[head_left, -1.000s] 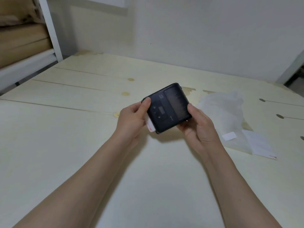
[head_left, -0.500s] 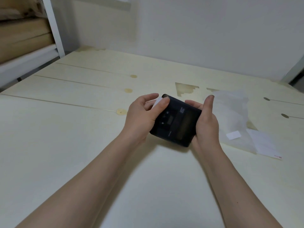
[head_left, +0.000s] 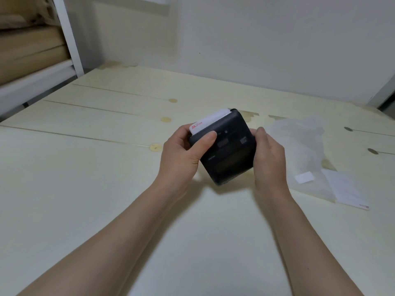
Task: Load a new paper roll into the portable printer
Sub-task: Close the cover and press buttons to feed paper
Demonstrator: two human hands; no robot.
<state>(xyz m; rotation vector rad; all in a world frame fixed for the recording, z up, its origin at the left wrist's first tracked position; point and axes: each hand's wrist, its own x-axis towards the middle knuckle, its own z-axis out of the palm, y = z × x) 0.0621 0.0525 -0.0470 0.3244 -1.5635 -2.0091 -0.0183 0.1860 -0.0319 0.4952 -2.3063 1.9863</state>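
Note:
A small black portable printer point(head_left: 227, 150) is held just above the pale wooden table point(head_left: 85, 178), tilted, its front face with a small screen turned up to me. A strip of white paper point(head_left: 210, 121) with red lettering sticks out of its far top edge. My left hand point(head_left: 181, 154) grips the printer's left side, thumb across the front face. My right hand point(head_left: 268, 154) holds the right side, fingers wrapped behind it. The paper roll itself is hidden inside.
A crumpled clear plastic bag point(head_left: 299, 146) lies right of the printer, with a white label sheet point(head_left: 344, 191) beside it. A white shelf frame point(head_left: 68, 37) with cardboard stands at the far left. The white wall point(head_left: 256, 39) runs behind the table.
The printer has been turned in both hands, so that the paper strip now points up and away at its far edge. The hands shifted their hold and stayed over the same part of the table.

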